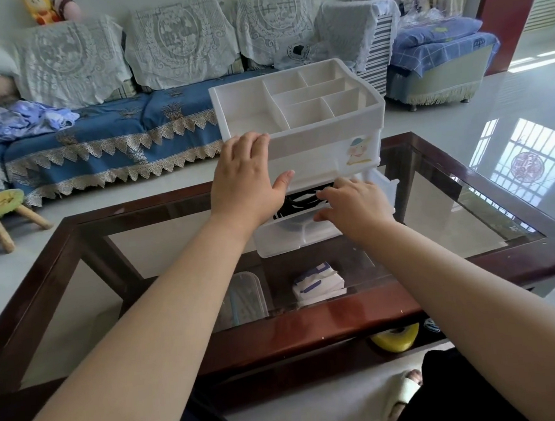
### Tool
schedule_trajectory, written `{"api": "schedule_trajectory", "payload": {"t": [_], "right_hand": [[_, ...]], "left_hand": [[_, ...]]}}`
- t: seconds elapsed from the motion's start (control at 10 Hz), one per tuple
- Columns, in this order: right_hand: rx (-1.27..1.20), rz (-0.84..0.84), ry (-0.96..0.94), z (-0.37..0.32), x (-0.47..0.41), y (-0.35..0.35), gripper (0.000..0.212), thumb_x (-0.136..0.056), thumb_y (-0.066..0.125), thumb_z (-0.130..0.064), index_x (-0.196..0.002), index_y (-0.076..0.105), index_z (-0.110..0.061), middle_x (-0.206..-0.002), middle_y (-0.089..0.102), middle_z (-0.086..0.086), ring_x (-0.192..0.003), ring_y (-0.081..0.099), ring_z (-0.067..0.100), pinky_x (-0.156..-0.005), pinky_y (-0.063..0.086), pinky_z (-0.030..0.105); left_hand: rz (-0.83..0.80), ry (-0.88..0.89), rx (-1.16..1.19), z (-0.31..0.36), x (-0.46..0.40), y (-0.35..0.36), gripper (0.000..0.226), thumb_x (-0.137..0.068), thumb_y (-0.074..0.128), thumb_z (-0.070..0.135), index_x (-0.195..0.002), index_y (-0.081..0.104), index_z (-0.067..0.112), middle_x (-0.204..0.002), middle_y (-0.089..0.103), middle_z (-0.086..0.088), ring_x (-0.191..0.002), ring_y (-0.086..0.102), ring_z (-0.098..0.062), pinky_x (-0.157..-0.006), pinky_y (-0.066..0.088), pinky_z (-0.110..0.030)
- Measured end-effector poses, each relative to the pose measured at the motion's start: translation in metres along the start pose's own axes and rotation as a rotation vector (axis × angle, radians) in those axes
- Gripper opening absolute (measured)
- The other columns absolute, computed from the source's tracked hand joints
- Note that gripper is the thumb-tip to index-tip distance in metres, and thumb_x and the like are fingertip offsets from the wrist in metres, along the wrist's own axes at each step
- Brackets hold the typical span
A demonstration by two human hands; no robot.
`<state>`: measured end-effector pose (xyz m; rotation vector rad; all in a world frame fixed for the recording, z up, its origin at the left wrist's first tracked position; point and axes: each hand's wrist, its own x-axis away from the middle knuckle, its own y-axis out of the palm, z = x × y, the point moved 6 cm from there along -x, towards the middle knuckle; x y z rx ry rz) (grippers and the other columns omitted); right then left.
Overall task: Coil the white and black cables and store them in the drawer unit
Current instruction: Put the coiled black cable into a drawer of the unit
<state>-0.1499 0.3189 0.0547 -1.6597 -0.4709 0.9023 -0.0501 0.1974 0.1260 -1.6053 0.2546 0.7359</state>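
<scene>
- On the glass-topped wooden table (pixel 492 225): white plastic drawer unit (pixel 317 139), lower drawer (pixel 292 239) pulled out, black cable (pixel 294 205) inside.
- Left hand (pixel 245 179) flat on unit front, fingers straight.
- Right hand (pixel 352 203) over drawer; its fingers' state cannot be told.

From my remote seat I see two bare forearms with no sleeves, watch or rings on them. The left hand (pixel 245 179) and the right hand (pixel 352 203) wear no gloves, and the left thumbnail is short and unpainted. At six o'clock, dark black trousers (pixel 453 393) cover the lap. Toward five o'clock, a pale cream open-toed slipper (pixel 406 387) shows its toes.
</scene>
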Motion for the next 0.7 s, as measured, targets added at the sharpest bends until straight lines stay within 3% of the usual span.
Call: {"api": "schedule_trajectory", "payload": {"t": [0.1,0.3,0.5,0.6,0.7], "right_hand": [[-0.039,-0.011,0.064,-0.004,-0.013,0.005,0.035,-0.091,0.056,-0.043,-0.116,0.062,-0.019,-0.111,0.057,0.006,-0.097,0.06,0.029,-0.07,0.045,0.032],[-0.147,0.104,0.12,-0.005,-0.019,0.006,0.044,-0.085,0.067,-0.035,-0.109,0.04,-0.01,-0.1,0.063,0.011,-0.08,0.062,0.033,-0.058,0.043,0.035],[-0.048,0.094,0.217,-0.006,-0.026,-0.002,0.047,-0.087,0.06,-0.047,-0.105,0.039,-0.009,-0.076,0.059,0.003,-0.059,0.057,0.027,-0.054,0.048,0.034],[-0.1,0.085,0.254,-0.003,-0.02,0.014,0.044,-0.089,0.053,-0.052,-0.1,0.045,-0.011,-0.077,0.062,0.003,-0.064,0.06,0.028,-0.059,0.051,0.036],[-0.299,0.049,0.294,-0.002,-0.009,0.016,0.03,-0.093,0.051,-0.045,-0.095,0.048,-0.015,-0.078,0.065,0.004,-0.066,0.06,0.024,-0.062,0.052,0.036]], "left_hand": [[-0.017,0.007,0.004,-0.001,0.0,0.001,0.069,-0.09,0.051,0.052,-0.141,0.039,0.008,-0.141,0.043,-0.011,-0.13,0.034,-0.032,-0.11,0.025,-0.039],[-0.016,0.004,0.031,-0.002,0.0,0.0,0.07,-0.089,0.051,0.053,-0.141,0.039,0.008,-0.141,0.042,-0.011,-0.13,0.033,-0.032,-0.11,0.025,-0.039],[-0.052,-0.013,0.083,-0.003,-0.001,-0.001,0.069,-0.09,0.05,0.053,-0.142,0.038,0.009,-0.143,0.04,-0.009,-0.131,0.031,-0.03,-0.11,0.025,-0.038],[-0.092,0.001,0.12,-0.006,0.0,0.0,0.072,-0.091,0.051,0.05,-0.148,0.029,0.011,-0.154,0.029,-0.009,-0.142,0.018,-0.03,-0.116,0.016,-0.039],[-0.133,0.008,0.184,-0.013,0.03,0.008,0.071,-0.094,0.051,0.043,-0.151,0.022,0.012,-0.161,0.015,-0.005,-0.148,0.005,-0.024,-0.121,0.007,-0.04]]}}
